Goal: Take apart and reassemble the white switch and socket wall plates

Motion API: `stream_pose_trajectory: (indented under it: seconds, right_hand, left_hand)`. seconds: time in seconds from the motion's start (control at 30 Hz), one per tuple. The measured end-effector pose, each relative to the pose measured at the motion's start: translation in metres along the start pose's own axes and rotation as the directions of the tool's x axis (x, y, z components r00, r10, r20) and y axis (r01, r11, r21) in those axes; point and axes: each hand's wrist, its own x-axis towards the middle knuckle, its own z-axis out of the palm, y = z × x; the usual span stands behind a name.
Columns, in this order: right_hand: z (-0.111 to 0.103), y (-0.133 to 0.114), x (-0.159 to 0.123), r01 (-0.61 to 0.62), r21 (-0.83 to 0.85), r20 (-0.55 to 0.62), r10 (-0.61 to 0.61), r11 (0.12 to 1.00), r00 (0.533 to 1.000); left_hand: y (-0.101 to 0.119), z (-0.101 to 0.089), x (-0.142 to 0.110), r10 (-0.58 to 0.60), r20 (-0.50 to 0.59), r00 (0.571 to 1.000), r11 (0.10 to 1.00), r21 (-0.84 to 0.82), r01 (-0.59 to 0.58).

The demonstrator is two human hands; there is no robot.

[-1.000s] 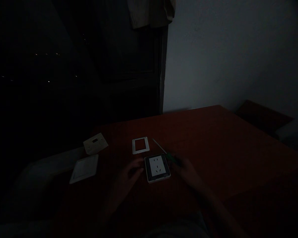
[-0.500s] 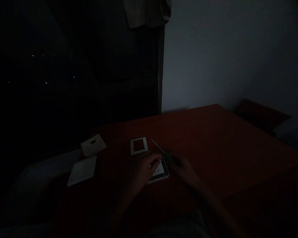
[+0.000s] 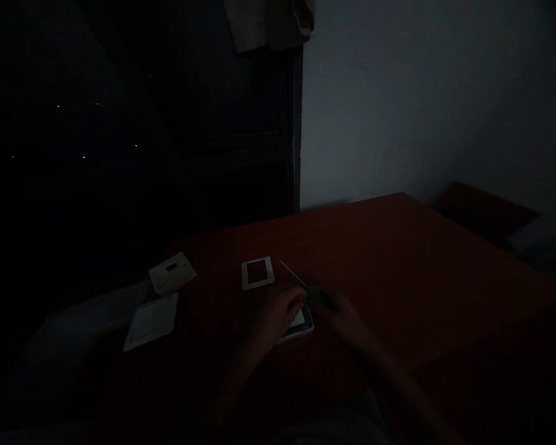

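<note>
In the dim head view, my right hand (image 3: 345,318) is closed around the green handle of a screwdriver (image 3: 315,295). The shaft points away to the upper left, over the table. My left hand (image 3: 278,312) is curled, thumb and fingers drawn together, above a shallow white-rimmed box (image 3: 301,326) with a dark border and a white inside. Its fingertips are close to the screwdriver handle; what they pinch, if anything, is too dark to make out. Much of the box lies hidden under the left hand. Just beyond that hand lies a white rectangular frame (image 3: 258,273).
A reddish-brown table (image 3: 375,247) carries these things. To the left lie a pale plate with a small dark opening (image 3: 172,273) and a white rectangular panel (image 3: 152,321). Behind are a dark window and a grey wall (image 3: 421,99); cloth (image 3: 269,25) hangs above.
My left hand has shifted slightly right and its fingers have drawn in, covering small dark bits that showed in the box. The right hand still holds the screwdriver, and the view has shifted slightly.
</note>
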Motion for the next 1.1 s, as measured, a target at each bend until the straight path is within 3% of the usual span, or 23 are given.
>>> stream_pose_trajectory:
  seconds: [0.4, 0.67, 0.93, 1.1]
  right_hand:
    - [0.001, 0.005, 0.001, 0.008, -0.016, -0.006, -0.008, 1.0, 1.0]
    - [0.002, 0.003, 0.001, 0.013, -0.015, -0.014, -0.013, 1.0, 1.0]
    - [0.0, 0.002, -0.001, -0.002, -0.009, -0.019, 0.002, 1.0, 1.0]
    - [-0.001, 0.0, -0.002, -0.005, -0.004, -0.015, 0.005, 1.0, 1.0]
  left_hand:
    - [0.001, 0.002, 0.001, 0.028, 0.038, 0.999, 0.999, 0.032, -0.029]
    - [-0.001, 0.005, 0.0, 0.041, 0.012, 0.999, 0.999, 0.012, -0.041]
    - [-0.003, -0.007, -0.007, 0.022, -0.076, 0.997, 1.0, 0.01, -0.022]
    - [-0.004, -0.004, -0.007, 0.037, -0.056, 0.998, 0.999, -0.005, -0.038]
